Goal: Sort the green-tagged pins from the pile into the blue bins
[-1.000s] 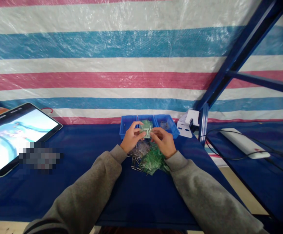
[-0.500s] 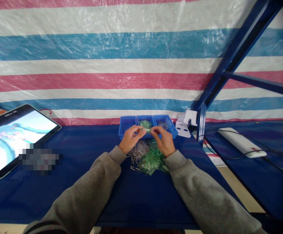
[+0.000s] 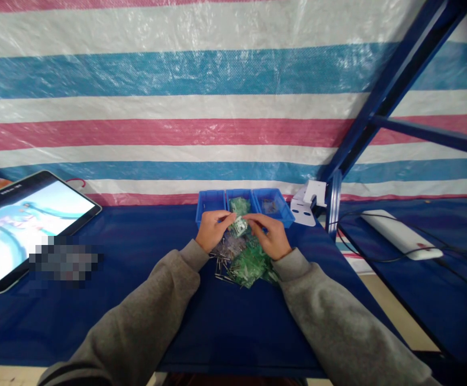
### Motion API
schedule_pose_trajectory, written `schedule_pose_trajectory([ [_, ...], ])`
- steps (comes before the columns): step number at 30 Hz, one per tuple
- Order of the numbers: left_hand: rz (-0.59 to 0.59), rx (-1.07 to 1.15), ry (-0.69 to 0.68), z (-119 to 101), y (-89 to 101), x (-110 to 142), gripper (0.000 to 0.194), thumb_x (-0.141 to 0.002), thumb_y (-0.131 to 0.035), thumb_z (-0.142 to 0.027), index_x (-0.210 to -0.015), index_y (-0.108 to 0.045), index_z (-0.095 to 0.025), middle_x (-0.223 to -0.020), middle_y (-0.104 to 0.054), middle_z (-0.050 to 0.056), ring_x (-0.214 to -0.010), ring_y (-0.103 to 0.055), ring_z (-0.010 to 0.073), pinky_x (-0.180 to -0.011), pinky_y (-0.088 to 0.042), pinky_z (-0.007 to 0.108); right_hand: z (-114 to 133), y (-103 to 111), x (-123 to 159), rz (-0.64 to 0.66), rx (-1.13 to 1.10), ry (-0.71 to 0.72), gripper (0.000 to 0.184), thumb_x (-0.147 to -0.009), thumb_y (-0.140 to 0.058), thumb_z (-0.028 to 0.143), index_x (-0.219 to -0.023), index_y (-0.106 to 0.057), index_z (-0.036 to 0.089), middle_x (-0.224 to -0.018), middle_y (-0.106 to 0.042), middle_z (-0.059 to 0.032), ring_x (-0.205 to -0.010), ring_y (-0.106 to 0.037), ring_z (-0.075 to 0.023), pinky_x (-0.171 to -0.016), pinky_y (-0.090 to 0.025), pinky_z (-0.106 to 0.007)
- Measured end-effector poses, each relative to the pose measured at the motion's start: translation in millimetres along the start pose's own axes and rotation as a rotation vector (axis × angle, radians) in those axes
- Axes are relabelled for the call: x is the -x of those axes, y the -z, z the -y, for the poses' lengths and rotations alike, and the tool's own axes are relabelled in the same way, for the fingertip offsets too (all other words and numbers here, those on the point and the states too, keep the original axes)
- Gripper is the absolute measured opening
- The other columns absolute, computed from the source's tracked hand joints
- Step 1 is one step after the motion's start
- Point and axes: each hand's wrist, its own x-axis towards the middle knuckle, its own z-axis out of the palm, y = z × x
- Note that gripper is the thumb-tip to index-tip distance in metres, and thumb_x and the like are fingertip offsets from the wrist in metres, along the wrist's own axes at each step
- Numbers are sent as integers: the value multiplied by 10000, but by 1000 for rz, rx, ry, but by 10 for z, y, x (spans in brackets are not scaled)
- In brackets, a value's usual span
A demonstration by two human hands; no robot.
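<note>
Head view: the left hand (image 3: 211,230) and right hand (image 3: 272,236) pinch a small green packet (image 3: 240,228) at its ten and two o'clock corners, the blue tray (image 3: 212,198) lying at twelve. A slack pinch could drop it among lookalike green packets (image 3: 253,265) at five.

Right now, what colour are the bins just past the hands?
The bins are blue, clearest in the head view.

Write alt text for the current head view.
A person's left hand pinches a small green packet, with the right hand at its edge, by a pile with more green packets on a blue table. Three blue bins stand behind; a tablet sits left.
</note>
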Motion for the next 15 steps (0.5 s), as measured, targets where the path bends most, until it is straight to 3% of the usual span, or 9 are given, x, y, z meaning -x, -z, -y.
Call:
schedule_pose_trajectory([
  [4,20,171,97,54,-26,-22,395,-825,-553,-473,-699,-654,-113,-575,-577,4,-534,-506,109,-532,-396,221,15,18,1,35,-3,108,296,-876,-439,213,-1104,-625,239,-1057,-643,-63,-917,-609,-198,-781,-503,-345],
  [8,42,298,175,111,-61,-28,364,-799,-597,-471,-875,-653,-120,-587,-584,-6,-487,-498,97,-497,-407,219,-7,-3,-6,3,45,91,218,-866,-500,267,-1010,-662,239,-1023,-611,-74,-874,-596,-194,-719,-511,-328],
  [12,3,194,81,64,-50,-26,414,-883,-455,-491,-895,-653,-128,-721,-625,39,-651,-573,130,-580,-451,234,-29,-8,-20,-62,68,47,200,-877,-512,349,-900,-643,200,-948,-599,-76,-827,-583,-185,-670,-492,-292],
  [15,21,96,-39,-7,-34,-25,354,-851,-533,-456,-828,-658,-125,-926,-635,80,-871,-586,173,-715,-469,255,-45,6,-25,-36,95,14,226,-892,-491,364,-826,-615,187,-778,-592,-45,-714,-562,-168,-642,-463,-286],
])
